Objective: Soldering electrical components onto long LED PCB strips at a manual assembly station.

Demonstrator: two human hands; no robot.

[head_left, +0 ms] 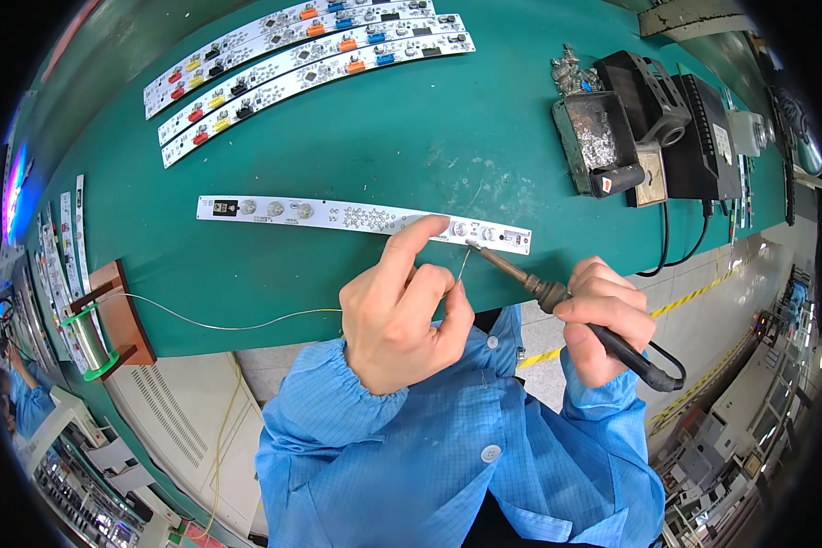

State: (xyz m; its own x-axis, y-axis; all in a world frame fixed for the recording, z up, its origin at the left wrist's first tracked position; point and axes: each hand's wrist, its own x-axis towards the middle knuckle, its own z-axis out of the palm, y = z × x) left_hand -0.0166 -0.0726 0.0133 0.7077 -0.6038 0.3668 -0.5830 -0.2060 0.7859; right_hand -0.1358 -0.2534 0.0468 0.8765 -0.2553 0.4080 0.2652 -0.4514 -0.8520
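Note:
A long white circuit board lies across the green mat in front of me. In my right hand is a soldering iron, gripped by its dark handle, its tip at the board's near edge toward the right end. My left hand pinches a thin solder wire between thumb and a finger, with the wire's end close to the iron's tip. Its index finger stretches out onto the board. From behind the left hand the wire runs left to a solder spool on a brown wooden holder.
Several white boards with coloured connectors lie at the back; more boards stand at the left. On the right are a metal tray of solder scraps, an iron stand and a black box with cables. The green table ends before me.

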